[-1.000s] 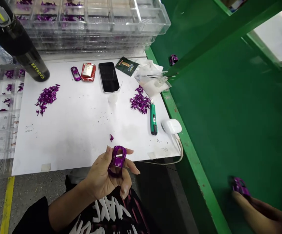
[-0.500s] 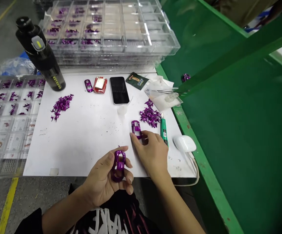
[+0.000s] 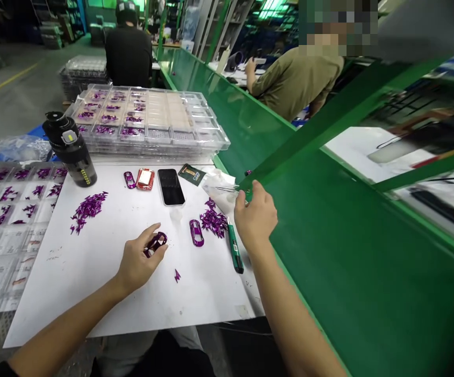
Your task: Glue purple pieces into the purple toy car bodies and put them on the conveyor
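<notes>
My left hand (image 3: 138,259) rests on the white board (image 3: 104,283) with its fingers closed round a purple toy car body (image 3: 155,243). A second purple car body (image 3: 196,232) lies loose on the board to its right. My right hand (image 3: 255,217) is at the board's far right edge, back to the camera, fingers curled and pinched on the end of thin tweezers (image 3: 227,189) that lie over a clear plastic bag (image 3: 219,192). A heap of small purple parts (image 3: 213,221) sits just left of that hand.
Another purple heap (image 3: 87,208), a single purple part (image 3: 177,275), a green knife (image 3: 234,248), a phone (image 3: 170,186), a red item (image 3: 145,179) and a black bottle (image 3: 70,149) are on the board. Clear trays (image 3: 144,120) are stacked behind. A green belt (image 3: 329,251) runs right; two people sit beyond.
My left hand lowered its car body onto the board. My right hand left the second car body on the board and moved up-right to the tweezers. The view tilted upward.
</notes>
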`<state>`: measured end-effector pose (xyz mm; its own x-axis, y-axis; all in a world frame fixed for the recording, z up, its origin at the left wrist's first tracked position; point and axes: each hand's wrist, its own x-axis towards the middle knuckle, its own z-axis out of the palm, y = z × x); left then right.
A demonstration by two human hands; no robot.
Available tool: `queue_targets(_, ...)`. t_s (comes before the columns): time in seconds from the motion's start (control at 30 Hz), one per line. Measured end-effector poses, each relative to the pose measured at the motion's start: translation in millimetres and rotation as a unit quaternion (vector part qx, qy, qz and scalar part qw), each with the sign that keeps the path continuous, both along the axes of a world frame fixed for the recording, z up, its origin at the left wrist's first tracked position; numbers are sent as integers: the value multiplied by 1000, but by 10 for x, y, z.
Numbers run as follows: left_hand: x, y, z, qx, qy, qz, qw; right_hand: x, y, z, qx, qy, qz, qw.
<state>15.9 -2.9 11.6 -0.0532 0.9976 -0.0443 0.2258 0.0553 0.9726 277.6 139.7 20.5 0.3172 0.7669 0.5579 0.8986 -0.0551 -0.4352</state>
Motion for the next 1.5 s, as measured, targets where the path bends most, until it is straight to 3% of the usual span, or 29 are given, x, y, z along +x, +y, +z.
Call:
queue_targets(0.17,-25,1,-228,128,148,-37,980,137,180,-69,34,10,4,999)
queue_targets(0.3,-48,4,-317,198,246,-51,947,101,70,110,75,12,-18,997)
queue_targets(0.37,-49,35,-341,221,277,-45,934,-65,-96,270,170,22,-29,985)
queue_targets(0.4,-49,52,-349,231,287,-44,929,-186,-202,340,269,44,-10,962)
queue_targets(0.43,-50,68,-355,237,294,-44,925,-324,-316,392,352,75,61,931)
queue_targets(0.47,-53,82,-360,239,298,-43,923,-470,-430,416,368,100,145,913)
queue_targets(0.57,-69,103,-366,232,303,-36,924,-853,-701,300,311,139,305,890)
queue_targets(0.67,-89,111,-363,227,298,-33,926,-1040,-809,13,225,133,394,881)
queue_targets(0.73,-97,117,-362,225,298,-35,927,-1068,-816,-154,212,97,422,876)
queue_targets(0.87,-101,128,-364,211,295,-42,931,-1062,-797,-293,220,32,423,878)
queue_targets(1.27,-101,117,-321,175,242,-46,953,-1024,-850,-251,203,76,406,888)
queue_targets(1.5,-92,134,-212,83,185,-48,978,-984,-911,-251,198,71,416,885)
